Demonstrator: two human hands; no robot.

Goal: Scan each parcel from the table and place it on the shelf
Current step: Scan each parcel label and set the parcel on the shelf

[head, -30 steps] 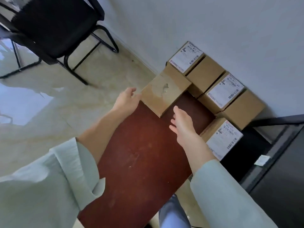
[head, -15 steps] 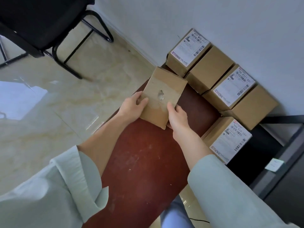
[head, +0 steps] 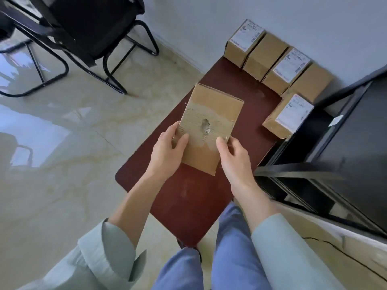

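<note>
A brown cardboard parcel [head: 211, 120] with a torn patch on its upper face is held above the dark red table [head: 188, 197]. My left hand [head: 167, 152] grips its left edge, thumb on top. My right hand [head: 234, 158] grips its right lower edge, thumb on top. Several more parcels [head: 266, 55] stand in a row along the wall at the table's far end, some with white labels. One labelled parcel [head: 290, 115] sits at the table's right edge. No scanner is in view.
A black shelf unit [head: 343, 126] stands right of the table, its frame close to my right hand. A black chair [head: 83, 30] stands on the glossy tiled floor at upper left. My blue trouser legs are below the table's near edge.
Both hands went from reaching to gripping the parcel's sides, then lifted it off the far end of the table and drew it toward me.
</note>
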